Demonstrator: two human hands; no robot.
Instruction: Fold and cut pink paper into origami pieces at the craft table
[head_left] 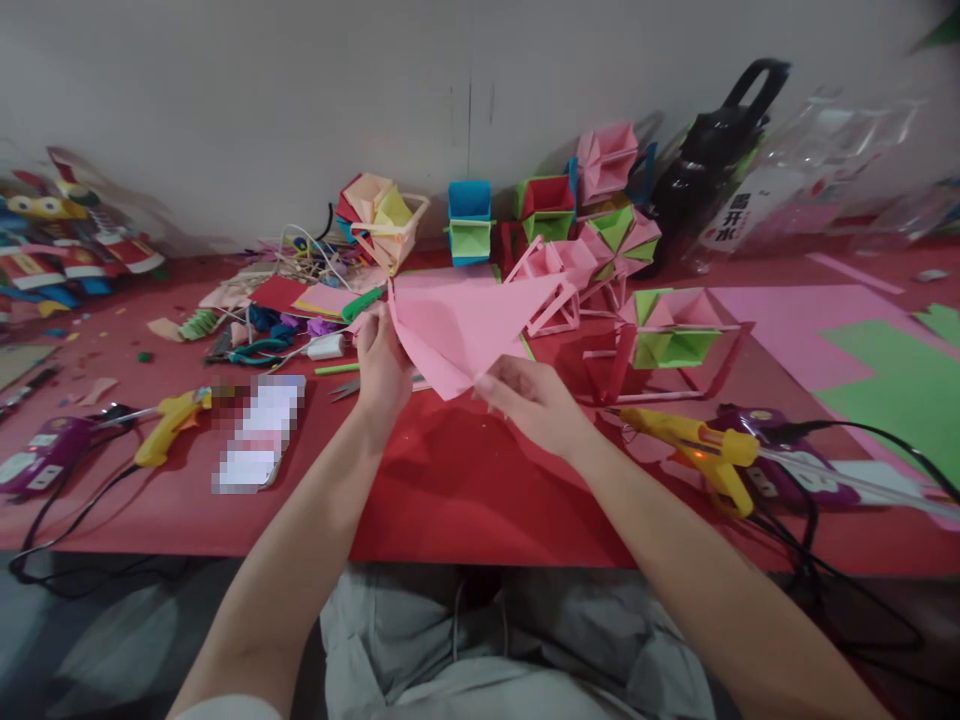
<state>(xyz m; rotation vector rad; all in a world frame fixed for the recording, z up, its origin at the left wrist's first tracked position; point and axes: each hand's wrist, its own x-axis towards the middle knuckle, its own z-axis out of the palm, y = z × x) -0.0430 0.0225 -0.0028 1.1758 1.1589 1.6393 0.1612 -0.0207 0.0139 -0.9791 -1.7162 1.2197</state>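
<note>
A sheet of pink paper (469, 320) is held up above the red table, bent so that one corner points down toward me. My left hand (384, 365) is closed on its left edge. At the lower right edge, my right hand (525, 395) pinches the paper near that corner. Green-handled scissors (364, 304) lie by my left hand, partly hidden, and grey blade tips (345, 388) show beside my wrist. Behind the sheet stand folded paper models, among them a pink frame (555, 280) and a blue and green box (470, 222).
A yellow glue gun (694, 440) with its cord lies at right, another glue gun (169, 425) at left near a phone (262, 432). Pink and green sheets (892, 390) cover the right side. A black bottle (705, 165) and clear bottles (780, 180) stand behind.
</note>
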